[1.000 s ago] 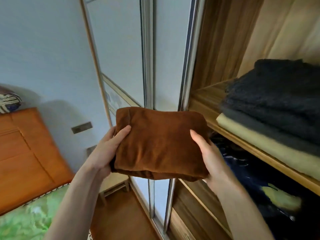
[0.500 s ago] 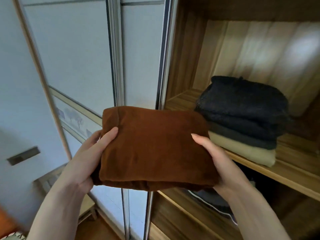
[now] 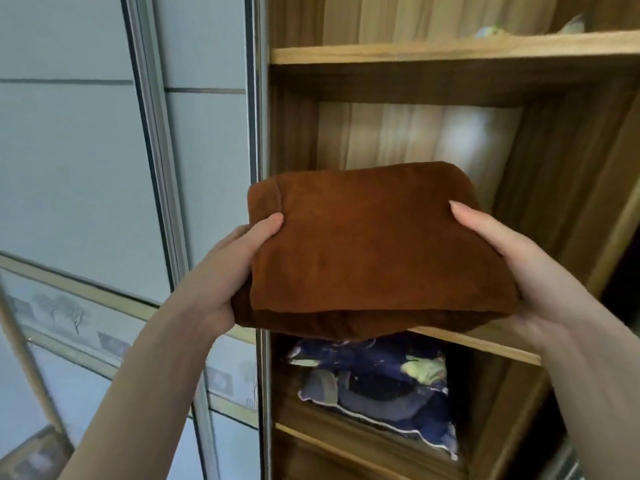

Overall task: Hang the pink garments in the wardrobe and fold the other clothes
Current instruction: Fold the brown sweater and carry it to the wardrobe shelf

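folded brown cloth (image 3: 374, 251) held up in front of the wardrobe's middle shelf (image 3: 474, 342), near its front edge. left hand (image 3: 221, 278) grips its left side, thumb on top; right hand (image 3: 526, 271) grips the right side likewise. dark blue bedding (image 3: 374, 386) lies in the compartment below. sliding door (image 3: 86, 168) to the left.

Dark blue patterned bundle (image 3: 374, 379), perhaps bedding, on lower shelf (image 3: 346, 441).
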A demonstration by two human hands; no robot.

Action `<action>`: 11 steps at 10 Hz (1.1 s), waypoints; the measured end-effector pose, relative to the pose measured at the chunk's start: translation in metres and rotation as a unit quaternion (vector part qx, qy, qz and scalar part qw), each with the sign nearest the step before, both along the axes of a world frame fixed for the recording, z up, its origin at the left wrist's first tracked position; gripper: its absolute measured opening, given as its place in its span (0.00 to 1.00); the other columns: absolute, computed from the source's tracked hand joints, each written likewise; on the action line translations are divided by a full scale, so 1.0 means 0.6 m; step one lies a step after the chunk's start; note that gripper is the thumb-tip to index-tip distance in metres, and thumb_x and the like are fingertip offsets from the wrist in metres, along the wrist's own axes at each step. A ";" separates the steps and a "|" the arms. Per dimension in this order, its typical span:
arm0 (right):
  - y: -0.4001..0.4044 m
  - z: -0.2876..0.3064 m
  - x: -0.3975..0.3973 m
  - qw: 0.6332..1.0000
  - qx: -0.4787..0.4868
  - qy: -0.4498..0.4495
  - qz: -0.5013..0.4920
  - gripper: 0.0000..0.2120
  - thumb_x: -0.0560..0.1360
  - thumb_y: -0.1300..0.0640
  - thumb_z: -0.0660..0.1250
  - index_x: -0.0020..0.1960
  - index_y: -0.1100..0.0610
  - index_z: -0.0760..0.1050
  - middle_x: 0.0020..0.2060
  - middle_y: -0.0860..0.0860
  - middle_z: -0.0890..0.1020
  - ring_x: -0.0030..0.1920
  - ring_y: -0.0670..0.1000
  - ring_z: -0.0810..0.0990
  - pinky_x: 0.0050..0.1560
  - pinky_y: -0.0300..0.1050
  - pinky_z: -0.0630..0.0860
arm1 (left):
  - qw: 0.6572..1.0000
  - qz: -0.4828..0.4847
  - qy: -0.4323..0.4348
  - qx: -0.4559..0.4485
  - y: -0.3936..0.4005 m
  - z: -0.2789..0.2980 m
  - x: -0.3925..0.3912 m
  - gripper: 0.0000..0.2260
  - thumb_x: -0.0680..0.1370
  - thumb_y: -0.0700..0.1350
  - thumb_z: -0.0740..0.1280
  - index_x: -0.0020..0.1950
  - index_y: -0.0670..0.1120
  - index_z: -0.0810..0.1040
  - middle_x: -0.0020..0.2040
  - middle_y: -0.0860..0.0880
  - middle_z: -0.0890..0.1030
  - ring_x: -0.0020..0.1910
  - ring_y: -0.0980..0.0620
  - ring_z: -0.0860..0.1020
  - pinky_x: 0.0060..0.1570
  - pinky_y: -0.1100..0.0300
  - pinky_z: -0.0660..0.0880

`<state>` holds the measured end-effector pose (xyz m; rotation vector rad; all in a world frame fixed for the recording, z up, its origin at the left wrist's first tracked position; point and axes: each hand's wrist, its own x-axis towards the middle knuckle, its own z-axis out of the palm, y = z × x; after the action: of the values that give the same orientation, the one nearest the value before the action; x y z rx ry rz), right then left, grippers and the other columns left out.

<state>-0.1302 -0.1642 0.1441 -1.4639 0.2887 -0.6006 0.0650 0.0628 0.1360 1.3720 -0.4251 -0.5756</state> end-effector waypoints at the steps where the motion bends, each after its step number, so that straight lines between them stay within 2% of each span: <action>1: -0.028 0.024 -0.005 0.999 -0.041 -0.024 0.002 0.25 0.75 0.35 0.70 0.67 0.48 0.81 0.63 0.52 0.85 0.61 0.56 0.83 0.64 0.58 0.75 | 1.000 -0.021 -0.014 -0.011 -0.032 0.043 0.003 0.22 0.76 0.62 0.73 0.67 0.55 0.79 0.52 0.50 0.89 0.49 0.47 0.88 0.49 0.52 0.83; 2: -0.043 0.048 -0.003 0.998 -0.025 -0.040 -0.044 0.23 0.73 0.35 0.72 0.63 0.46 0.82 0.65 0.55 0.83 0.61 0.57 0.82 0.65 0.59 0.75 | 0.999 -0.038 -0.028 0.002 -0.062 0.077 0.009 0.24 0.75 0.64 0.73 0.68 0.57 0.77 0.52 0.50 0.89 0.49 0.46 0.88 0.44 0.53 0.83; 3: -0.057 0.065 0.008 0.998 0.009 -0.042 -0.054 0.23 0.75 0.37 0.72 0.63 0.49 0.81 0.65 0.56 0.83 0.59 0.57 0.84 0.60 0.57 0.78 | 0.998 -0.040 -0.038 0.014 -0.092 0.103 0.021 0.27 0.75 0.65 0.73 0.70 0.56 0.75 0.56 0.48 0.86 0.53 0.44 0.85 0.49 0.51 0.80; 4: -0.058 0.085 0.028 0.995 0.031 -0.038 -0.090 0.22 0.75 0.40 0.73 0.64 0.49 0.80 0.55 0.53 0.88 0.53 0.55 0.88 0.56 0.54 0.81 | 0.998 -0.050 -0.034 0.016 -0.120 0.124 0.037 0.18 0.77 0.63 0.73 0.62 0.55 0.79 0.52 0.48 0.86 0.50 0.45 0.85 0.43 0.54 0.79; 5: -0.067 0.097 0.046 0.993 0.051 -0.032 -0.102 0.22 0.75 0.41 0.73 0.64 0.51 0.80 0.52 0.54 0.88 0.52 0.56 0.88 0.57 0.54 0.82 | 0.998 -0.063 -0.028 0.005 -0.150 0.135 0.059 0.17 0.77 0.61 0.72 0.62 0.55 0.81 0.54 0.46 0.87 0.53 0.43 0.85 0.52 0.50 0.81; 6: -0.093 0.100 0.062 0.989 0.078 -0.040 -0.118 0.23 0.75 0.42 0.74 0.66 0.53 0.80 0.53 0.55 0.88 0.52 0.57 0.88 0.56 0.53 0.83 | 0.997 -0.069 -0.038 -0.011 -0.177 0.142 0.079 0.16 0.78 0.61 0.71 0.60 0.54 0.82 0.53 0.46 0.87 0.53 0.43 0.85 0.54 0.48 0.82; 8: -0.136 0.103 0.086 0.986 0.093 -0.023 -0.137 0.23 0.74 0.42 0.75 0.64 0.53 0.79 0.51 0.57 0.88 0.51 0.58 0.88 0.55 0.54 0.84 | 0.997 -0.067 -0.044 -0.010 -0.231 0.150 0.114 0.19 0.77 0.58 0.73 0.66 0.52 0.80 0.52 0.46 0.87 0.49 0.44 0.86 0.35 0.55 0.83; 9: -0.160 0.098 0.104 0.984 0.078 -0.003 -0.159 0.28 0.72 0.40 0.76 0.67 0.53 0.78 0.56 0.56 0.87 0.54 0.58 0.87 0.59 0.55 0.83 | 0.997 -0.059 -0.053 -0.005 -0.259 0.148 0.133 0.22 0.78 0.56 0.73 0.70 0.49 0.78 0.54 0.45 0.85 0.49 0.44 0.85 0.35 0.56 0.81; 10: -0.183 0.085 0.121 0.980 0.044 0.030 -0.194 0.39 0.64 0.34 0.80 0.68 0.51 0.79 0.57 0.54 0.87 0.57 0.56 0.86 0.63 0.54 0.81 | 0.996 -0.048 -0.068 0.011 -0.286 0.132 0.158 0.25 0.79 0.54 0.73 0.72 0.45 0.76 0.54 0.44 0.83 0.48 0.45 0.83 0.32 0.58 0.79; 11: -0.202 0.067 0.132 0.972 0.018 0.081 -0.219 0.44 0.60 0.30 0.79 0.70 0.52 0.78 0.58 0.53 0.86 0.57 0.55 0.85 0.67 0.53 0.78 | 0.996 -0.033 -0.076 0.032 -0.308 0.109 0.182 0.26 0.78 0.53 0.73 0.73 0.42 0.75 0.53 0.43 0.83 0.47 0.46 0.83 0.29 0.59 0.79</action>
<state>-0.0511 -0.2855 0.1843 -1.4243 0.7608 -0.8247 0.1741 -0.1221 0.2014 1.4739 -0.5807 -0.5437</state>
